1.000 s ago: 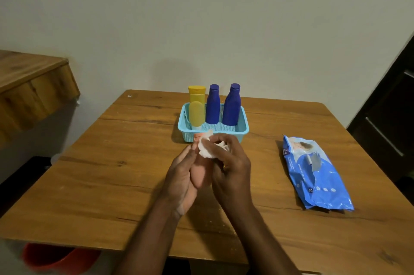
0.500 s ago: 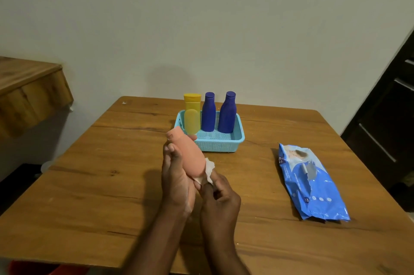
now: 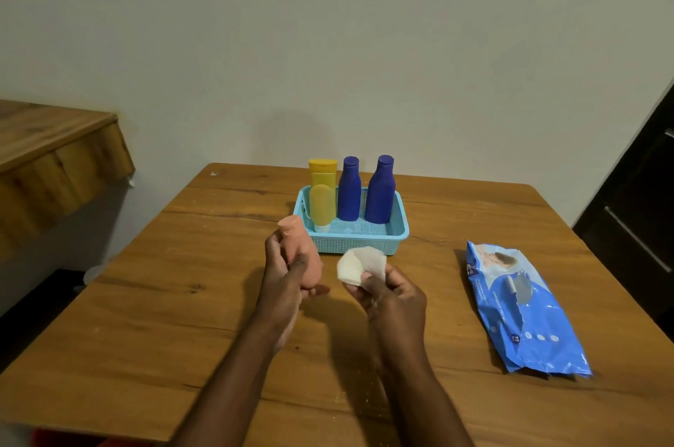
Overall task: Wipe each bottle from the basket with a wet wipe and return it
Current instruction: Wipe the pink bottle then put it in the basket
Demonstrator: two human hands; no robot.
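Note:
My left hand grips a peach-coloured bottle, tilted with its cap toward the upper left, just in front of the light blue basket. My right hand pinches a crumpled white wet wipe, held a short way to the right of the bottle and apart from it. In the basket stand a yellow tube, a smaller yellow bottle in front of it, and two dark blue bottles.
A blue pack of wet wipes lies on the wooden table to the right of my hands. A wooden ledge juts out at the left. A dark cabinet stands at the right, beyond the table's edge.
My right hand drew the wipe off the bottle's lower end and moved right, so wipe and bottle are now apart. My left hand kept the bottle tilted in front of the basket.

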